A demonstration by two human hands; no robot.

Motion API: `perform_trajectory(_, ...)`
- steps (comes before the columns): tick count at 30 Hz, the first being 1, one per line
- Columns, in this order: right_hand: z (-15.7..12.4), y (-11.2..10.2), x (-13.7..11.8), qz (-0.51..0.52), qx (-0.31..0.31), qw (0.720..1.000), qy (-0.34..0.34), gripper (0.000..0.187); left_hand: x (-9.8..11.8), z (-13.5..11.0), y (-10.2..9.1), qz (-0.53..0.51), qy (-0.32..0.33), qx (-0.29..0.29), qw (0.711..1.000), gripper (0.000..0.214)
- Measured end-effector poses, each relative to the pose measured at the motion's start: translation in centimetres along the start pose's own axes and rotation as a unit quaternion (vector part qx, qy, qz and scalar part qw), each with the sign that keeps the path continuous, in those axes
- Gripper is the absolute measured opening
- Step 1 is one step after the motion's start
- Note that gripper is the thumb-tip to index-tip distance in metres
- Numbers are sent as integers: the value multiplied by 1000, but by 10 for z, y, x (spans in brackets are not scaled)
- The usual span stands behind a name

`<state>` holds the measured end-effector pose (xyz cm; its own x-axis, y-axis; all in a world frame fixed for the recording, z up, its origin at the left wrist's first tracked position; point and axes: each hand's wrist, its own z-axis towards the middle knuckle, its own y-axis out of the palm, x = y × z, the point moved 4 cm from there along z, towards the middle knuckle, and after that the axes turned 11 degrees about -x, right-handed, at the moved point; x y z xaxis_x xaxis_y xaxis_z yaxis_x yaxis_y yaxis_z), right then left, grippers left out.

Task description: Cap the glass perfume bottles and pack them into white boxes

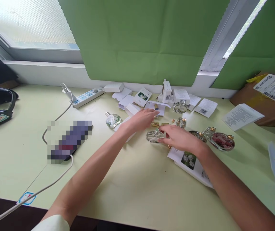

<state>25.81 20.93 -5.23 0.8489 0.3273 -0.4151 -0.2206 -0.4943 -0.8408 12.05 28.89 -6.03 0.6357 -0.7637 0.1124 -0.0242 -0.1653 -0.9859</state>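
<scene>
My right hand [177, 137] grips a clear glass perfume bottle [153, 136] standing on the table, thumb and fingers at its right side. The bottle has no cap on its neck. Above and left of it, my left hand [142, 120] reaches over small gold cylinders with its fingers stretched out; its thumb is hidden. One gold cylinder [155, 124] lies just below those fingers. Beside my right wrist stand more glass bottles, among them one with dark red contents [222, 141]. A white box with a flower picture [189, 160] lies under my right forearm.
Another perfume bottle [113, 121] lies to the left. White boxes and leaflets [142, 97] spread along the back, near a power strip [88, 98]. A blurred-out phone [71, 141] with a white cable, headphones [0, 112] and a cardboard box [257, 99] take up the sides.
</scene>
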Motion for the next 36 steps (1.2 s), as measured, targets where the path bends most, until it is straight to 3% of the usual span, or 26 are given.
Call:
perform_trajectory(3, -1, -1, -3, -4, -4, 1000, 7, 20, -1, 6, 19, 34, 21, -2, 999, 46)
perform_trajectory(6, -2, -2, -3, 1, -6, 1000, 12, 20, -3, 7, 25, 55, 18, 23, 998, 46)
perform_trajectory(36, -2, -1, -4, 0, -13, 1000, 12, 20, 4, 4, 20, 95, -19, 21, 995, 34)
